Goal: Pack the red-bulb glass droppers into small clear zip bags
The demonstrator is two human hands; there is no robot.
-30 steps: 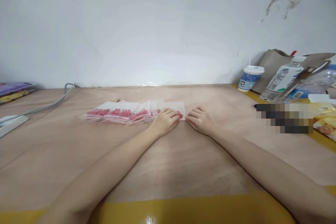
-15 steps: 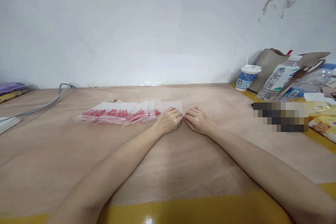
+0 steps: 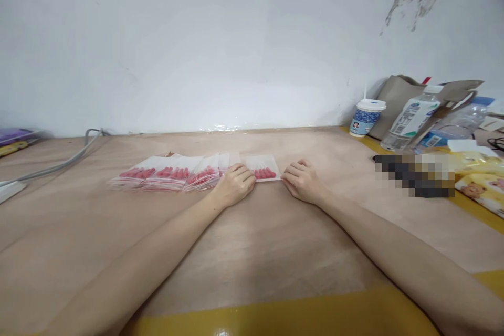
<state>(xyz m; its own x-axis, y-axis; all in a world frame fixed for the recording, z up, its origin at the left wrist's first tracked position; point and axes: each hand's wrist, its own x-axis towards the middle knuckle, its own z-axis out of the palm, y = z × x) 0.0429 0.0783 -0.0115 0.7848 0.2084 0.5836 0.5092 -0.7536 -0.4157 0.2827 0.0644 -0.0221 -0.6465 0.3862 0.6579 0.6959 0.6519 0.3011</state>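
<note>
A clear zip bag lies flat on the table with a row of red pieces inside; their exact kind is too small to tell. My left hand is closed on the bag's near left corner and covers part of it. At the opposite near corner, the fingertips of my right hand are pinched together on the edge. Left of my left hand, several similar bags with red pieces overlap in piles, their red-lined zip edges facing me.
A paper cup, a clear bottle and a grey-brown bag stand at the back right. A yellow package lies nearer. A grey cable runs along the left. A white wall rises behind.
My hands have moved apart along the bag's near edge, the left one leftward and the right one slightly right. The red pieces in the bag now show between them.
</note>
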